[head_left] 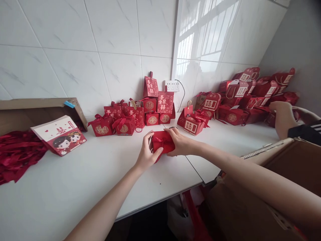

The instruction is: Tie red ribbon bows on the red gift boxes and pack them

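Observation:
Between my two hands is a small red gift box with a red ribbon bow on its upper face, held just over the white table. My left hand grips its left side, the thumb in front near the bow. On the right side my right hand wraps round it, fingers across the top edge. The underside and back of the box are hidden. Just beyond my right hand sits another red box with a white label. Several red ribbon-tied boxes stand behind, toward the wall.
Red ribbons lie at the far left beside a printed carton and an open cardboard box. Many red boxes are piled at right, near another person's arm. A large cardboard box stands at the table's front right.

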The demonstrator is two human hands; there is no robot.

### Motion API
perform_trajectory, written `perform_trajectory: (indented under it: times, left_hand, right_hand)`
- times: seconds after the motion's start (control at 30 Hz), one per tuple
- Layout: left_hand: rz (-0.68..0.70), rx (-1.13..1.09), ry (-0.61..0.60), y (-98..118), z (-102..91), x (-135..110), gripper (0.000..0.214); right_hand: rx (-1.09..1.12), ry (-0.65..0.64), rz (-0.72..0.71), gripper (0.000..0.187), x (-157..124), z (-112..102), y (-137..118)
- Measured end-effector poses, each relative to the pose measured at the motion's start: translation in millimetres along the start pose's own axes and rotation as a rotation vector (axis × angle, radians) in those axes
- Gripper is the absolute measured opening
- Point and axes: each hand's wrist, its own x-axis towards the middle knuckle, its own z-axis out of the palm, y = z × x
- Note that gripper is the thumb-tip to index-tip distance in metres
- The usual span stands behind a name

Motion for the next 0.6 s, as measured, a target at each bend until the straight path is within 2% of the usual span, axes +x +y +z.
perform_trajectory:
  times: [0.1,0.17,0.23,0.4,0.47,0.53,0.6]
  left_hand:
    - [-0.032,-0.070,-0.072,-0.1,-6.4,2.7,0.053]
    - [-0.040,-0.093,-0.069,1.4,-9.1,3.1,0.049]
    - [-0.036,-0.079,-0.001,4.8,-9.6,2.8,0.043]
    - [-0.062,0.119,0.279,16.7,-5.5,3.4,0.023]
    - [0.061,0.225,0.338,20.0,-4.7,3.4,0.015]
    - [0.279,0.338,0.360,22.1,-4.9,1.9,0.008]
    - [0.529,0.463,0.324,23.4,-5.7,-0.5,0.007]
  right_hand:
    - [0.023,0.003,0.020,0.089,0.1,-1.4,2.1]
    - [-0.021,0.039,-0.014,0.090,0.5,-0.3,2.4]
    - [-0.097,0.116,-0.079,0.091,1.0,1.6,1.2]
    - [-0.186,0.269,-0.187,0.088,0.8,3.6,-4.6]
    - [-0.195,0.287,-0.207,0.088,0.6,4.0,-5.6]
    - [-0.201,0.305,-0.234,0.088,0.8,5.3,-5.5]
    - [-0.185,0.344,-0.263,0.087,1.4,7.4,-5.2]
